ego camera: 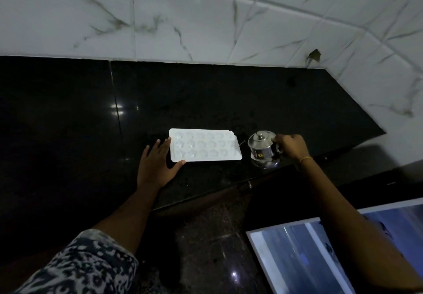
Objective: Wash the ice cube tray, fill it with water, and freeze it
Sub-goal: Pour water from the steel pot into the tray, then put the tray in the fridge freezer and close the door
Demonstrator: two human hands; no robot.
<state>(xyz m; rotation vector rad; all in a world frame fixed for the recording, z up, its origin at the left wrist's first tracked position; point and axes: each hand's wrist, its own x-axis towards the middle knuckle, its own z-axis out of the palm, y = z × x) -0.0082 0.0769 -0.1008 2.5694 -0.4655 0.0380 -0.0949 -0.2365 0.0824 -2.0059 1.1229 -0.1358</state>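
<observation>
I had the ice cube tray [205, 145] flat on the counter [68, 122], left hand [158, 163] spread against its end, right hand [291, 146] closed on the steel jug [263, 148]. Filling looked about to start; freezing remained.

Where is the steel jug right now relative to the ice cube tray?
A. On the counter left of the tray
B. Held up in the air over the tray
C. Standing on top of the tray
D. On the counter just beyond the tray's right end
D: the steel jug stands on the black counter beside the right end of the ice cube tray, with the right hand at its handle.
</observation>
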